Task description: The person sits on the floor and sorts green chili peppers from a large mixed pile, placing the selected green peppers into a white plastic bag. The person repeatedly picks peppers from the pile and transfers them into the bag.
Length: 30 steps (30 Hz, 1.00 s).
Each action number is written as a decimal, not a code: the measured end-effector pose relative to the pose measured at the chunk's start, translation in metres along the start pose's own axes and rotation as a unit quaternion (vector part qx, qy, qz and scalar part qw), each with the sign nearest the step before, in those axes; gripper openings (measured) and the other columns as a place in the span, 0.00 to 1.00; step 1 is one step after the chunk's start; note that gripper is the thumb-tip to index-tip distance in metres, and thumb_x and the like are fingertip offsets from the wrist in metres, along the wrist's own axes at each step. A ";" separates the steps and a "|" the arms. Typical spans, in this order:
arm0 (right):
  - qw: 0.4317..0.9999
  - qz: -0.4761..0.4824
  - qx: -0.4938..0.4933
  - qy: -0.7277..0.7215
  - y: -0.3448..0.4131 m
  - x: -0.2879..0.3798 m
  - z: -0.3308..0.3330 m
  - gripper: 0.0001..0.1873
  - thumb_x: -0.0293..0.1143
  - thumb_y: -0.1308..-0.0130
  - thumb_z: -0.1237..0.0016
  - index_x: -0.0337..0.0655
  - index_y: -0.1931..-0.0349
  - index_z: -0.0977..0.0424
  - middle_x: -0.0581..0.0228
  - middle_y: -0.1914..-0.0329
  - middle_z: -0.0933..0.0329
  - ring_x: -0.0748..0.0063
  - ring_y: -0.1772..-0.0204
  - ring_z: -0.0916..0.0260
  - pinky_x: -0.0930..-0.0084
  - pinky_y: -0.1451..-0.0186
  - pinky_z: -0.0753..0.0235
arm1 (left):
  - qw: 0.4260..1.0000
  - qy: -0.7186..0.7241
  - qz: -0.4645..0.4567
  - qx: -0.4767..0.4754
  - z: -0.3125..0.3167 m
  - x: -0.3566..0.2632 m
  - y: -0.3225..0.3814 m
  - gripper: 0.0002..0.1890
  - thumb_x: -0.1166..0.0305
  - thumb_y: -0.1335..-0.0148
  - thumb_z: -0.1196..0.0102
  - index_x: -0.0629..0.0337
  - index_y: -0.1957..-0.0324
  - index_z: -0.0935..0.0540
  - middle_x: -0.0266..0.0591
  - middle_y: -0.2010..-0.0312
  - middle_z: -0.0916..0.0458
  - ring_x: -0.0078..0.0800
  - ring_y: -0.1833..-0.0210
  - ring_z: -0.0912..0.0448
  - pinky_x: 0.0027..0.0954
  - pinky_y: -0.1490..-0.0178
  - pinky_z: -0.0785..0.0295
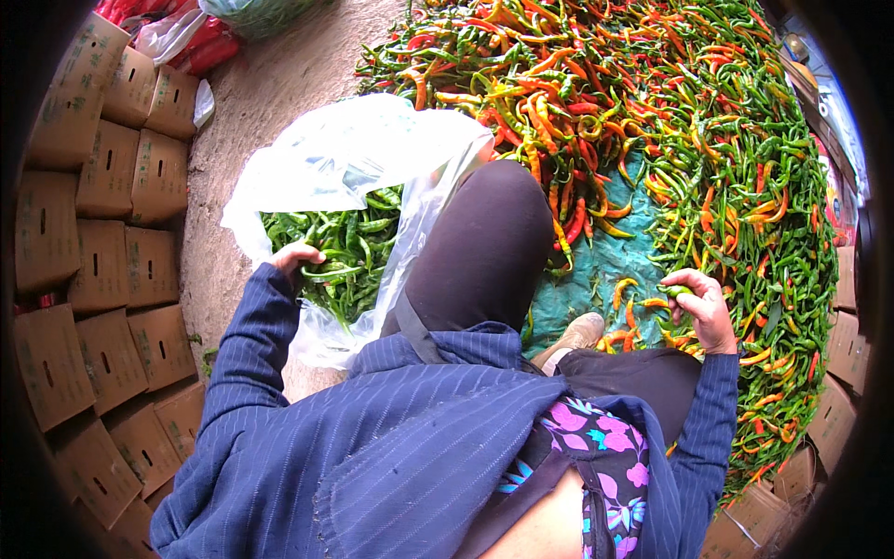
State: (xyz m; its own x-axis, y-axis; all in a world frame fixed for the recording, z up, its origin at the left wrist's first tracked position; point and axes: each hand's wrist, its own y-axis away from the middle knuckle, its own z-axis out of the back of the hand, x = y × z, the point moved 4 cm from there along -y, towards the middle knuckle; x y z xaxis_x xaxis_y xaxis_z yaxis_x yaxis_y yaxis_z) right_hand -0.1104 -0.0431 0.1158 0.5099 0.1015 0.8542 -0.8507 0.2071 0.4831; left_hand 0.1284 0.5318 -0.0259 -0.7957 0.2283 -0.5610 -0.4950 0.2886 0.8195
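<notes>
My left hand [297, 258] is at the near left side of a white plastic bag [349, 150], touching the green chili peppers [356, 241] inside it; whether its fingers grip one is unclear. On the right, my right hand [702, 307] holds a green pepper [676, 289] between thumb and fingers, above the edge of a large heap of green, orange and red chili peppers [740, 175]. Loose orange and yellow peppers [631, 314] lie on a teal sheet [601, 262] between my knees and the heap.
Stacked cardboard boxes [108, 265] line the left side, and more boxes [831, 419] stand beyond the heap at the right. Red bags [209, 45] and a green bag [255, 10] lie at the top left. My shoe [576, 335] rests on the sheet beside the loose peppers.
</notes>
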 end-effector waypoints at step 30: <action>0.999 -0.013 -0.028 -0.010 -0.003 -0.005 0.004 0.14 0.23 0.45 0.60 0.34 0.59 0.27 0.68 0.75 0.29 0.83 0.76 0.35 0.85 0.72 0.34 | 0.870 0.413 -0.242 -0.120 0.029 -0.048 -0.080 0.20 0.61 0.54 0.37 0.55 0.58 0.24 0.43 0.62 0.22 0.42 0.59 0.25 0.45 0.53 0.30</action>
State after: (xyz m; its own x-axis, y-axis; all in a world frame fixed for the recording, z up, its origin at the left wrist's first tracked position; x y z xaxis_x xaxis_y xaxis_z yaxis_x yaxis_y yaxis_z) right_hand -0.1113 -0.0478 0.1109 0.5290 0.0768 0.8451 -0.8282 0.2641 0.4944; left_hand 0.2164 0.5251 -0.0686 -0.4041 -0.6400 -0.6535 -0.8219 -0.0593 0.5665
